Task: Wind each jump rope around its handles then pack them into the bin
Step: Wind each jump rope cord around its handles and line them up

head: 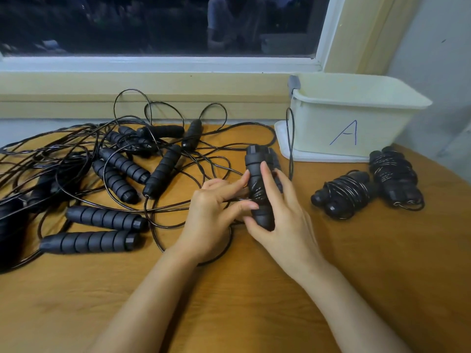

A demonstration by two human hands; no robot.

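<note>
My right hand (283,217) grips a pair of black jump rope handles (260,171) held together upright above the table, with a few turns of cord round their middle. My left hand (214,212) pinches the thin black cord (230,200) just left of those handles. The loose cord loops under my left wrist and trails off to the left. Several unwound black ropes (114,174) with ribbed foam handles lie tangled on the left of the table. Two wound rope bundles (346,193) (395,174) lie at the right, in front of the pale bin (356,110) marked "A".
The wooden table (229,301) runs to a window sill at the back. The bin stands on its lid at the back right corner, and a cord hangs over its left rim. The wall is close on the right.
</note>
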